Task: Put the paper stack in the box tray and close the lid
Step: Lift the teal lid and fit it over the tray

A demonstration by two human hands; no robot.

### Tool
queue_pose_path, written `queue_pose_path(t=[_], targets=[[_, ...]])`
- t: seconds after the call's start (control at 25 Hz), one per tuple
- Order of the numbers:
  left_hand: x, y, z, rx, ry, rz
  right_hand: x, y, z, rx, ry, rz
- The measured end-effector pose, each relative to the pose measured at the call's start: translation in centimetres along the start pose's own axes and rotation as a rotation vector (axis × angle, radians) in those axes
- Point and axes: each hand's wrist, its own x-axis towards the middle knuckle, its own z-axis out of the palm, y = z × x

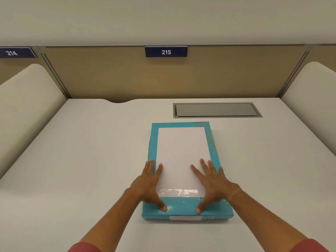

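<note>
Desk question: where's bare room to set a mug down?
Broad bare white desktop lies left of the teal cardboard box, and more to its right. Behind it the grey metal cable hatch takes space. The left hand and right hand cover the box.

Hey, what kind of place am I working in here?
Probably a numbered study carrel or office cubicle: seat label 215, tan partition panels, and a cable hatch in the white desk.

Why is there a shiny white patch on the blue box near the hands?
In the head view, ceiling light glares off clear tape and the glossy blue box between the left hand and right hand; the wide lens bends the desk edges, and shadows are soft.
</note>
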Motion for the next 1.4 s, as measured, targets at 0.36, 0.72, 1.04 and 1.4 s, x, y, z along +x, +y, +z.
queue_pose_path(t=[0.36, 0.72, 1.04, 1.4], targets=[[2.5, -0.8, -2.4, -0.036, 0.096, -0.012, 3.1, 1.4, -2.3, 0.083, 0.160, 0.061], [7.4, -2.1, -5.4, -0.069, 0.029, -0.124, 7.0, 2.9, -5.3, 0.164, 0.143, 0.180], [7.5, -1.7, -5.5, -0.021, 0.005, -0.147, 7.1, 3.1, -5.1, 0.158, 0.146, 0.169], [7.3, -1.2, -5.6, 0.029, -0.010, -0.175, 7.2, 3.1, -4.9, 0.132, 0.160, 0.176]])
